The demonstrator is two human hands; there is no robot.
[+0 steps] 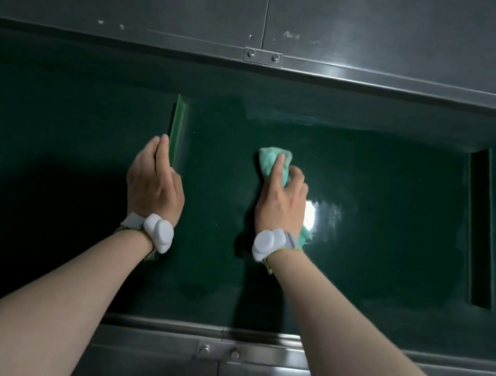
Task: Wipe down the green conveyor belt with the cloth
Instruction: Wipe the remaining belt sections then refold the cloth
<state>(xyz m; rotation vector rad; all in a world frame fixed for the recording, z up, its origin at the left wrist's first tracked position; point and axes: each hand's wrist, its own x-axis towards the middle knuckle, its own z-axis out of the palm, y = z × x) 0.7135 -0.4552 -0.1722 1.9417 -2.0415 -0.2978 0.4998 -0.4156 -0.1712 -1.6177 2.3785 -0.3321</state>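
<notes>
The dark green conveyor belt (386, 182) runs left to right across the middle of the view. A light green cloth (272, 159) lies bunched on it, and my right hand (280, 199) presses down on the cloth, fingers curled over it; a corner of the cloth shows by my wrist. My left hand (154, 180) rests against an upright green cleat (177, 132) that crosses the belt, fingers closed along its side. The belt shines wet just right of my right hand. Both wrists carry white bands.
A second upright cleat (478, 228) crosses the belt at the right. Grey metal side panels border the belt: one at the back (266, 13), one at the front (215, 353), each with a bolted joint plate.
</notes>
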